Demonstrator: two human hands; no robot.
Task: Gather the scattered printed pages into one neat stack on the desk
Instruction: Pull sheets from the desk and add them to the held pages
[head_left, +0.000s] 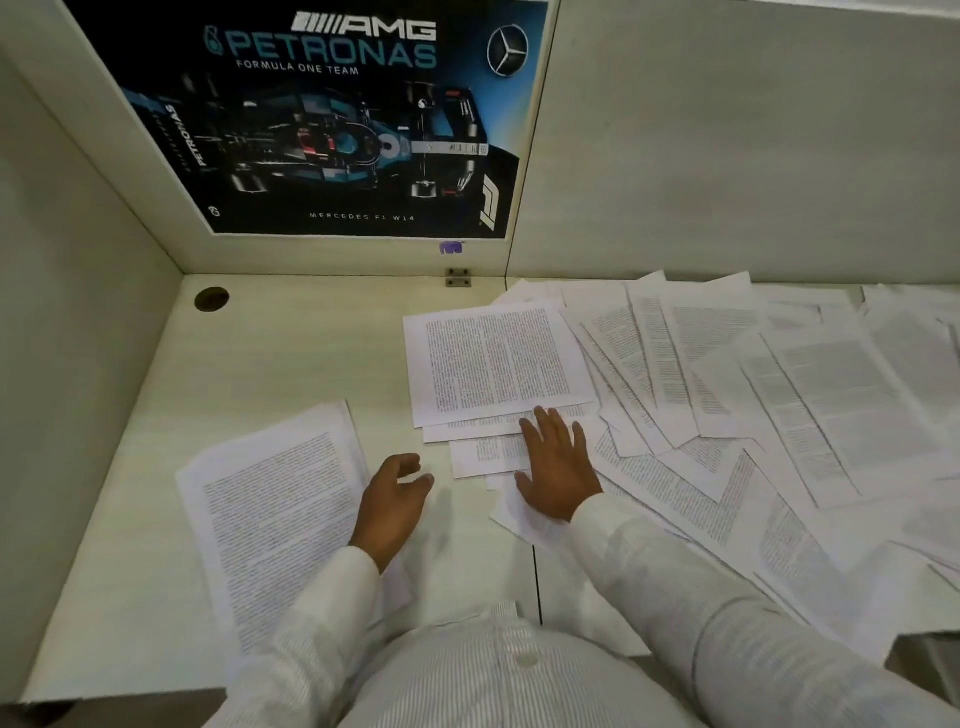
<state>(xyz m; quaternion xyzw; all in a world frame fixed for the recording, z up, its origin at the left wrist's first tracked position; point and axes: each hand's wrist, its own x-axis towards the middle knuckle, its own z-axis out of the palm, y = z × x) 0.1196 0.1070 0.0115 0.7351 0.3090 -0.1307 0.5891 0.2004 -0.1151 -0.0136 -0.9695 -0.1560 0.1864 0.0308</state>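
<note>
A small stack of printed pages (270, 514) lies tilted on the pale desk (291, 343) at the left. My left hand (392, 506) hovers just right of that stack, fingers loosely curled and holding nothing. My right hand (558, 470) lies flat, fingers spread, on a few overlapping pages (488, 454) near the middle. Above it sits a single page (493, 358) of dense text. Several more scattered pages (753, 405) fan out over the right half of the desk, overlapping one another.
The desk sits in a cubicle with a wall on the left (67, 312) and a back panel bearing a racing-car poster (337, 119). A round cable hole (211, 299) is at the back left. A seam (536, 582) splits the desk near my body.
</note>
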